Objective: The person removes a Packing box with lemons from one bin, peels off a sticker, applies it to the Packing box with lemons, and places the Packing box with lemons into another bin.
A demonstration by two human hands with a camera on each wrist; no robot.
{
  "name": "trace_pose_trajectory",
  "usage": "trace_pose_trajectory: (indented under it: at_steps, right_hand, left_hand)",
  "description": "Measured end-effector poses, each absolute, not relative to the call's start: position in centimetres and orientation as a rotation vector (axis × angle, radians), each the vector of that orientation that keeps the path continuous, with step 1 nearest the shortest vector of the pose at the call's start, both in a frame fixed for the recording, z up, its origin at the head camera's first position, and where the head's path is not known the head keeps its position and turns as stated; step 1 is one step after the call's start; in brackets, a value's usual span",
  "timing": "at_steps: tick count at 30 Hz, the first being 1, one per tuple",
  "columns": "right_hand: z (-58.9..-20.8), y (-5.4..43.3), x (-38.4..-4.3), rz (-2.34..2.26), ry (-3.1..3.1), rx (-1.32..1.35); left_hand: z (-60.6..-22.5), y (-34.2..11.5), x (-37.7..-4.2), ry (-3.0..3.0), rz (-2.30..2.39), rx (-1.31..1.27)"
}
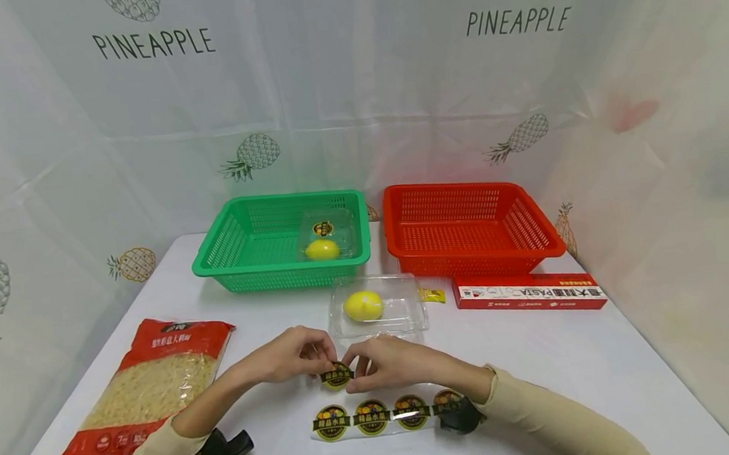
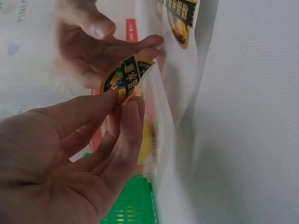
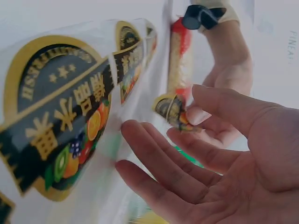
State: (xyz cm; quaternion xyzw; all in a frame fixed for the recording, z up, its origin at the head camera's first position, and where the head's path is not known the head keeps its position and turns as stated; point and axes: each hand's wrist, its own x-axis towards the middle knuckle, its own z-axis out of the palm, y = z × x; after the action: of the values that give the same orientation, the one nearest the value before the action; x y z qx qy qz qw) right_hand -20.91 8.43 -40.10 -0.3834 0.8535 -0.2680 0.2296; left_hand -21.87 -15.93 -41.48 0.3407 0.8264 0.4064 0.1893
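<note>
A round black-and-gold fruit sticker (image 1: 337,376) is pinched between the thumb and fingers of my left hand (image 1: 299,354). In the left wrist view, the sticker (image 2: 127,77) sticks out past those fingertips, its edge slightly bent. My right hand (image 1: 388,363) is close on its right side, thumb and fingers spread apart in the right wrist view and gripping nothing. Below both hands lies a sticker strip (image 1: 372,418) with several like labels in a row. Just beyond the hands stands a clear plastic box (image 1: 403,310) with a yellow lemon (image 1: 363,306) inside.
At the back, a green basket (image 1: 280,268) contains another labelled clear box (image 1: 345,222) with a lemon; a red basket (image 1: 469,256) stands to its right. A red-and-white pasta box (image 1: 530,293) and small yellow packet (image 1: 433,295) lie before it. A pasta bag (image 1: 152,387) lies left.
</note>
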Motion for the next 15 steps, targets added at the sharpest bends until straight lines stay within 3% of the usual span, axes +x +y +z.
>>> trace_pose_trajectory:
  at_steps: [15]
  right_hand:
    - [-37.1, 10.3, -21.5, -1.048, 2.463, -1.075]
  left_hand:
    - [-38.9, -14.4, -22.5, 2.372, 1.335, 0.881]
